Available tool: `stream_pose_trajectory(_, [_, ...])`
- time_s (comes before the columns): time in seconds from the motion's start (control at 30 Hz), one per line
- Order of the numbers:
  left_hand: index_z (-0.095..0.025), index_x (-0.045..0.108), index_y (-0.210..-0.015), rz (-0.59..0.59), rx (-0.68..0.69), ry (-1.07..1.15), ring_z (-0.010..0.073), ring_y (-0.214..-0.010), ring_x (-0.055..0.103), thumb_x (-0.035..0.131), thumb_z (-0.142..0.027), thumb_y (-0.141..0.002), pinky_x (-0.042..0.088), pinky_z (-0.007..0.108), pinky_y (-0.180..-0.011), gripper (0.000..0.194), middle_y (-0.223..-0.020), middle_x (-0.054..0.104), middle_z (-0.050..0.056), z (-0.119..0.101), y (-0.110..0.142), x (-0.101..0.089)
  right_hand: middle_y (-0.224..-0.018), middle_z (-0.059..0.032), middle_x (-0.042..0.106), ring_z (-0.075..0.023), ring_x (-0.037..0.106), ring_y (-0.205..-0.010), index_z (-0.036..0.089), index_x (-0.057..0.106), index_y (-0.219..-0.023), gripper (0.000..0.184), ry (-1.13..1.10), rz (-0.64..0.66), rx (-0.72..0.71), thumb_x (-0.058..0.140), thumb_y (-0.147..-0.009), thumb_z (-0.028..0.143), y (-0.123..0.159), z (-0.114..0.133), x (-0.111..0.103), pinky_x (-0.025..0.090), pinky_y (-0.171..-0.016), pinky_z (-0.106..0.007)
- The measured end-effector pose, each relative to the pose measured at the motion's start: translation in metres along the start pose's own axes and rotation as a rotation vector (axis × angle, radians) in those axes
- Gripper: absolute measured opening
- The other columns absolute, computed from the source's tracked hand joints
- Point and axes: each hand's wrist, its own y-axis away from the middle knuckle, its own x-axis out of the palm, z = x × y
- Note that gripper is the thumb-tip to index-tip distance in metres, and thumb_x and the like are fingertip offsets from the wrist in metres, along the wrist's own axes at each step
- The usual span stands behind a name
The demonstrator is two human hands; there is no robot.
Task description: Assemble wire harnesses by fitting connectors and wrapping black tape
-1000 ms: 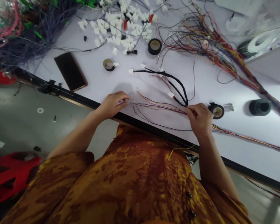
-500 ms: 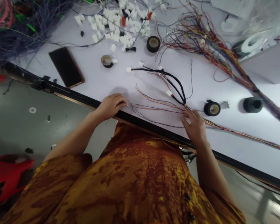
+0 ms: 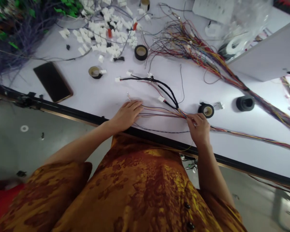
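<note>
Lying on a white workbench (image 3: 106,96), a black-sheathed wire harness (image 3: 159,87) fans into loose coloured wires (image 3: 159,112) toward the bench edge. Left of the harness rests a smartphone (image 3: 52,82). The right hand (image 3: 198,129) pinches the wires tightly where they leave the sheath. The left hand (image 3: 127,115) lies open just beside them, gripping nothing. Right of the harness sits a black tape roll (image 3: 206,110).

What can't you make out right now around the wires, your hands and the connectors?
Head view only:
- Left hand: its fingers hide how far the loose wires run beneath it.
- Right hand: its fingers hide the pinch on the wire bundle, so the wire count is unclear.
- White connectors: too small to show their contacts.
- Tape roll: cut off by the top edge.
</note>
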Motion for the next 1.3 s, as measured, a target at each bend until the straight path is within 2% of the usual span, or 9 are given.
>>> stream_pose_trajectory(0.1, [-0.016,0.065,-0.113,-0.03,-0.052,-0.055,0.0345,-0.142,0.043,0.055,-0.024,-0.092,0.035,0.055,-0.115,0.025,-0.15,0.05,0.018,-0.001,0.006,0.006,-0.091,-0.0084,0.067,-0.0232,0.064,-0.086,0.021,0.071,-0.094,0.018,-0.042,0.01,0.004,0.054,-0.092,0.027,-0.008,0.005,0.003,0.053,-0.078,-0.037])
stream_pose_trajectory(0.27, [-0.02,0.066,-0.096,-0.068,-0.155,-0.064,0.0345,-0.128,0.056,0.053,-0.033,-0.095,0.041,0.055,-0.108,0.019,-0.138,0.062,0.014,0.003,0.001,-0.009,-0.097,-0.0084,0.066,-0.0206,0.062,-0.08,0.02,0.07,-0.098,0.016,-0.108,0.062,0.001,0.058,-0.09,0.027,-0.026,0.019,0.013,0.051,-0.075,-0.035])
stream_pose_trajectory(0.5, [-0.018,0.057,-0.127,-0.184,-0.098,0.045,0.0312,-0.127,0.054,0.051,-0.022,-0.091,0.043,0.045,-0.106,0.036,-0.138,0.057,0.014,0.023,-0.087,-0.012,-0.099,-0.0089,0.065,-0.0201,0.058,-0.076,0.02,0.067,-0.094,0.012,0.041,0.114,0.068,0.063,-0.083,0.024,-0.046,0.029,0.026,0.043,-0.064,-0.032])
stream_pose_trajectory(0.67, [-0.019,0.064,-0.107,-0.126,-0.053,-0.024,0.0303,-0.109,0.061,0.054,-0.027,-0.089,0.048,0.041,-0.093,0.022,-0.113,0.065,0.012,0.045,-0.123,-0.01,-0.097,-0.0088,0.066,-0.0226,0.058,-0.08,0.021,0.062,-0.091,0.01,0.053,0.14,0.1,0.058,-0.082,0.02,-0.053,0.026,0.026,0.041,-0.065,-0.033])
stream_pose_trajectory(0.77, [-0.02,0.063,-0.087,-0.065,-0.016,-0.04,0.031,-0.103,0.062,0.053,-0.031,-0.089,0.048,0.042,-0.09,0.015,-0.095,0.064,0.012,0.053,-0.118,-0.012,-0.095,-0.0076,0.066,-0.0215,0.058,-0.08,0.021,0.058,-0.091,0.01,-0.023,0.104,0.116,0.055,-0.081,0.018,-0.055,0.023,0.025,0.042,-0.07,-0.034])
stream_pose_trajectory(0.87, [-0.021,0.059,-0.078,-0.04,0.033,-0.036,0.0318,-0.096,0.062,0.054,-0.032,-0.087,0.048,0.044,-0.088,0.015,-0.084,0.063,0.012,0.053,-0.098,-0.016,-0.095,-0.0061,0.066,-0.0203,0.058,-0.08,0.021,0.058,-0.095,0.018,-0.1,0.116,0.154,0.056,-0.078,0.017,-0.056,0.02,0.026,0.043,-0.074,-0.034])
stream_pose_trajectory(1.07, [-0.024,0.059,-0.082,-0.071,-0.122,0.287,0.0185,-0.063,0.056,0.054,-0.031,-0.086,0.048,0.033,-0.063,0.01,-0.067,0.059,0.002,0.034,-0.063,-0.039,-0.101,-0.0075,0.07,-0.0222,0.062,-0.088,0.018,0.06,-0.114,0.037,-0.195,0.117,0.218,0.064,-0.078,0.022,-0.062,0.018,0.037,0.047,-0.08,-0.038])
stream_pose_trajectory(1.17, [-0.021,0.061,-0.088,-0.072,-0.216,0.533,0.0124,-0.051,0.046,0.051,-0.031,-0.088,0.04,0.027,-0.05,0.015,-0.06,0.052,0.0,0.022,-0.069,-0.042,-0.104,-0.0085,0.069,-0.0214,0.062,-0.087,0.019,0.062,-0.11,0.03,-0.214,0.063,0.18,0.058,-0.08,0.019,-0.068,0.024,0.045,0.048,-0.081,-0.037])
stream_pose_trajectory(1.3, [-0.018,0.066,-0.093,0.029,-0.295,0.794,0.009,-0.041,0.036,0.046,-0.036,-0.093,0.03,0.025,-0.042,0.027,-0.053,0.044,-0.002,0.003,-0.094,-0.027,-0.087,-0.0037,0.068,-0.0174,0.058,-0.07,0.022,0.061,-0.099,0.024,-0.258,0.022,0.156,0.048,-0.081,0.015,-0.067,0.031,0.053,0.048,-0.073,-0.034])
